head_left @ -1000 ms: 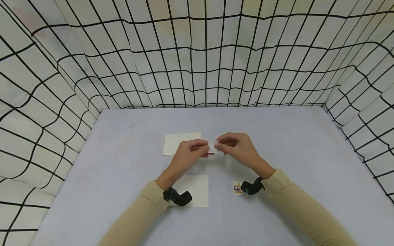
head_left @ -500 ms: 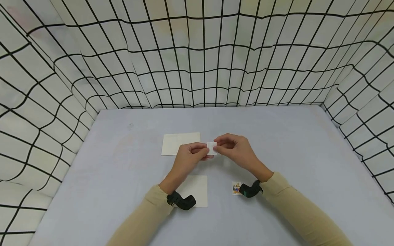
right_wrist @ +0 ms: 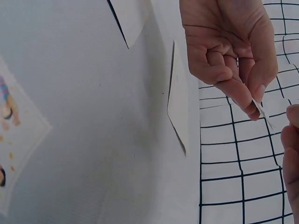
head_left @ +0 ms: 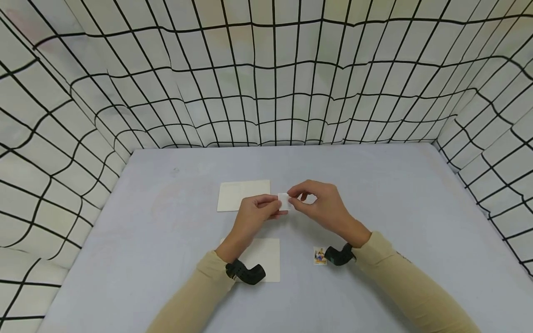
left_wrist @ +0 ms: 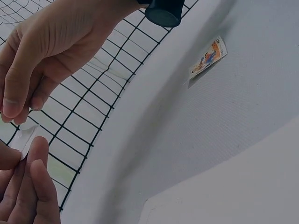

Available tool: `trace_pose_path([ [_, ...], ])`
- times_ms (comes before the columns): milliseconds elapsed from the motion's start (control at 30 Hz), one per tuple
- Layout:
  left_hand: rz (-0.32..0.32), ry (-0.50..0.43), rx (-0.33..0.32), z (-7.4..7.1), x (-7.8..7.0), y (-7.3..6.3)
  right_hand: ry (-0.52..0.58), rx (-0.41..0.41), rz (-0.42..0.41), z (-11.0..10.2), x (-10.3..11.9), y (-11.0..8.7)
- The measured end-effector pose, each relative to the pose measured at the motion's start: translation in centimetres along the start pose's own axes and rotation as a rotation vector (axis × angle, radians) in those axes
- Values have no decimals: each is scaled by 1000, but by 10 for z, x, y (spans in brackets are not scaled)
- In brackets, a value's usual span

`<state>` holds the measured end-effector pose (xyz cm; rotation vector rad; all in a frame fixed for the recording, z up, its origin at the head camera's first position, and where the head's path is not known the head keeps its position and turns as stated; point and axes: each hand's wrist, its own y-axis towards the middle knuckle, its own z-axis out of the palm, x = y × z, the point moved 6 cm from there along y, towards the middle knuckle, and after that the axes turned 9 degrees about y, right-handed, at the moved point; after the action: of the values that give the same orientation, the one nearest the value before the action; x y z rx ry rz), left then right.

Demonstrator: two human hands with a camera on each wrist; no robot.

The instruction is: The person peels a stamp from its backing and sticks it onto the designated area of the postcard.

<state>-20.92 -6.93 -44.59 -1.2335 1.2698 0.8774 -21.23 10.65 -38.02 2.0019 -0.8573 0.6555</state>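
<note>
My left hand (head_left: 257, 210) pinches a small white square of paper (head_left: 283, 202) by its left edge, thumb in front. The paper's pale side faces the head camera. My right hand (head_left: 325, 203) has its thumb and index fingertips right at the paper's right edge; I cannot tell whether they grip it. In the left wrist view, a thin corner of the paper (left_wrist: 29, 136) stands up between the hands, just below the right fingertips. The right wrist view shows the paper (right_wrist: 262, 113) edge-on, with a narrow gap to the right fingers.
A small sticker-like picture (head_left: 319, 255) lies on the table (head_left: 374, 185) beside the right wrist. One blank cream card (head_left: 237, 192) lies behind the left hand, another (head_left: 268, 259) under the left wrist. Black netting (head_left: 275, 92) over white walls borders the table's back and sides.
The right thumb has slid from the paper's face to its right edge, and the right fingers are now more rounded. The left hand keeps its pinch; the paper's face has straightened.
</note>
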Motion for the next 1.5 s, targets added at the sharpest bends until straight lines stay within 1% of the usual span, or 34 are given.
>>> trace_pose_path([
  [100,-4,-5,1,0,2,0,-22,25,-45,5,2,-1],
  [233,-6,-14,0,0,4,0,-54,40,-59,8,1,-2],
  [633,-3,-32,4,1,3,0,-65,66,-17,12,-4,-5],
  [733,-9,-36,8,2,4,1,-64,65,-3,13,-6,-5],
  [900,-3,-33,3,3,4,2,-64,56,14,15,-9,-6],
  [1100,4,-45,6,4,6,3,-66,51,16,16,-10,-5],
  [1300,-2,-65,16,5,4,4,-72,57,22,17,-12,-4],
  [1500,10,-62,28,5,6,4,-73,60,33,17,-14,-4],
])
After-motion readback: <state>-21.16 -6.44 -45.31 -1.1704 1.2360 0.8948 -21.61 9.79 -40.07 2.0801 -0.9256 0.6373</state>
